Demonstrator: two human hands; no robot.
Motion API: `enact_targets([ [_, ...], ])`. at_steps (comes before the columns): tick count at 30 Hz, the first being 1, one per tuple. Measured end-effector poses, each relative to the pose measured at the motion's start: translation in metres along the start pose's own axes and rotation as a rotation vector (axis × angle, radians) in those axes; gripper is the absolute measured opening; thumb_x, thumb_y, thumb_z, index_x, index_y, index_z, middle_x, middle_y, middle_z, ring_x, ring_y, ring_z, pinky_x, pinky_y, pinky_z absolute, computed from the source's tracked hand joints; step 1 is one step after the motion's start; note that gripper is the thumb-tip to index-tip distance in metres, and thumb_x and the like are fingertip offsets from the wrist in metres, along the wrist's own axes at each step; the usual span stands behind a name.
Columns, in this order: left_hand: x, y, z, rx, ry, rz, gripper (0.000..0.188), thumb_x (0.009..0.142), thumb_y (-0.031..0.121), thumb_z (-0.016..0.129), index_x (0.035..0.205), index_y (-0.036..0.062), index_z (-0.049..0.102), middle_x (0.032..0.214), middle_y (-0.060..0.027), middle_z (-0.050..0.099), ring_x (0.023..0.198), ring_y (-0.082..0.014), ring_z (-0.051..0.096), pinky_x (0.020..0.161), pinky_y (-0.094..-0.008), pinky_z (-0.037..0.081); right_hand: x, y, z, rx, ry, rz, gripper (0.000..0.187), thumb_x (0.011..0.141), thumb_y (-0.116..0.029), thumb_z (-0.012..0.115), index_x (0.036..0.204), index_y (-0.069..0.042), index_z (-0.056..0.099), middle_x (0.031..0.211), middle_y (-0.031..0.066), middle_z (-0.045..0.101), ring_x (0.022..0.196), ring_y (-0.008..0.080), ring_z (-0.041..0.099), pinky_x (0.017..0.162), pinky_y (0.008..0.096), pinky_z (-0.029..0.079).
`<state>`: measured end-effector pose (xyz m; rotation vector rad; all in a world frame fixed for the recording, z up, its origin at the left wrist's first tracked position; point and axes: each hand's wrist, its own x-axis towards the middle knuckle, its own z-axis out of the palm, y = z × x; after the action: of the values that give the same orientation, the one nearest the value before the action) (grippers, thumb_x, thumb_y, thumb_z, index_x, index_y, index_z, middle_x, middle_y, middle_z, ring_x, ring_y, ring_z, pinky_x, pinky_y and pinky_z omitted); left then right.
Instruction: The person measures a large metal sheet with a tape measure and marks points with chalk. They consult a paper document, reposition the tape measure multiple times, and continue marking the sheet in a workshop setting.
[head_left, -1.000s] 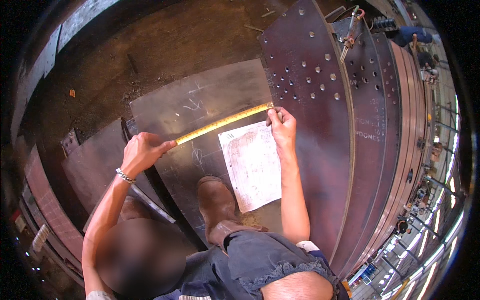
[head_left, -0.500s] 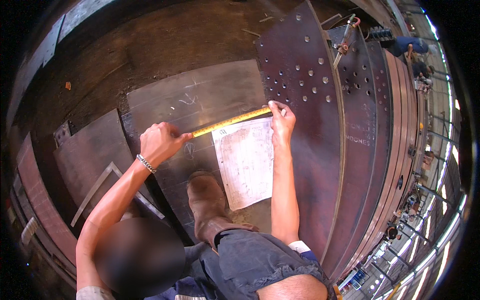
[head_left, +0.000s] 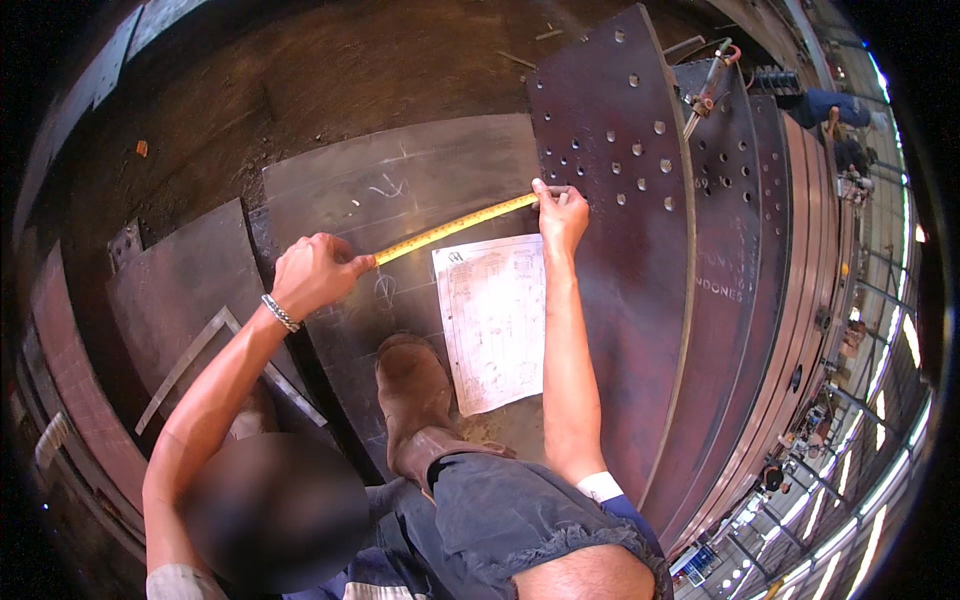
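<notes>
A yellow tape measure blade (head_left: 455,230) stretches between my hands above a flat steel plate (head_left: 455,150). Its left end is pinched between the thumb and fingers of my left hand (head_left: 315,275), which wears a chain bracelet. My right hand (head_left: 563,220) grips the other end, close to the plate's right edge; whether the case is in that hand I cannot make out. Faint chalk marks show on the plate around the blade. Just on my side of the blade lies a white printed sheet (head_left: 495,325), beside my right forearm.
My brown boot (head_left: 412,390) rests on the plate. Drilled dark red plates (head_left: 610,250) stand along the right, with a cutting torch (head_left: 705,100) on them. A thin metal angle piece (head_left: 190,370) lies on a plate at left. People (head_left: 840,110) are at the far right.
Both hands have moved slightly away from me and to the left over the plate, the tape blade still stretched between them. The gap between blade and sheet has widened.
</notes>
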<state>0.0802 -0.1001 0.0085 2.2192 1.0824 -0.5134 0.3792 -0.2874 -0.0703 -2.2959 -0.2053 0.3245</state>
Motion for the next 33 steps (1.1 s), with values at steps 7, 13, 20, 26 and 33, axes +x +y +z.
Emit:
enact_targets([
  [7, 0.001, -0.068, -0.048, -0.116, -0.259, -0.077, 0.058, 0.084, 0.059, 0.067, 0.086, 0.0017, 0.075, 0.071, -0.0120, 0.071, 0.071, -0.0256, 0.070, 0.067, -0.0379, 0.052, 0.002, 0.003, -0.005, 0.124, -0.057, -0.005, 0.025, 0.085, -0.019, 0.078, 0.083, 0.003, 0.065, 0.065, 0.0078, 0.068, 0.056, 0.0122, 0.062, 0.057, 0.0279, 0.047],
  [13, 0.000, -0.101, -0.051, 0.021, -0.117, -0.044, 0.050, 0.082, 0.056, 0.071, 0.088, 0.0061, 0.077, 0.073, -0.0085, 0.072, 0.077, -0.0240, 0.072, 0.072, -0.0371, 0.053, 0.004, 0.007, -0.006, 0.149, -0.120, 0.037, 0.020, 0.087, -0.019, 0.075, 0.089, 0.000, 0.068, 0.072, 0.0060, 0.069, 0.066, 0.0100, 0.059, 0.067, 0.0253, 0.044],
  [20, 0.008, -0.108, -0.045, -0.053, -0.176, -0.059, 0.055, 0.084, 0.058, 0.069, 0.084, 0.0040, 0.076, 0.069, -0.0084, 0.072, 0.068, -0.0189, 0.071, 0.064, -0.0341, 0.053, 0.002, 0.007, -0.009, 0.142, -0.105, -0.004, 0.018, 0.086, -0.016, 0.074, 0.085, 0.001, 0.068, 0.070, 0.0067, 0.069, 0.064, 0.0105, 0.061, 0.063, 0.0279, 0.047],
  [26, 0.017, -0.114, -0.048, -0.092, -0.215, -0.062, 0.055, 0.085, 0.058, 0.068, 0.079, 0.0033, 0.075, 0.069, -0.0067, 0.071, 0.065, -0.0157, 0.069, 0.062, -0.0320, 0.052, 0.000, 0.004, -0.008, 0.142, -0.106, 0.021, 0.017, 0.087, -0.015, 0.073, 0.084, 0.001, 0.068, 0.070, 0.0062, 0.069, 0.063, 0.0105, 0.061, 0.063, 0.0269, 0.046],
  [33, 0.021, -0.109, -0.056, -0.047, -0.251, -0.082, 0.054, 0.081, 0.061, 0.070, 0.092, 0.0083, 0.079, 0.072, -0.0085, 0.072, 0.071, -0.0189, 0.070, 0.066, -0.0335, 0.052, -0.007, -0.006, -0.009, 0.199, -0.100, 0.037, 0.016, 0.088, -0.014, 0.072, 0.087, 0.001, 0.066, 0.070, 0.0067, 0.068, 0.064, 0.0111, 0.061, 0.064, 0.0261, 0.046],
])
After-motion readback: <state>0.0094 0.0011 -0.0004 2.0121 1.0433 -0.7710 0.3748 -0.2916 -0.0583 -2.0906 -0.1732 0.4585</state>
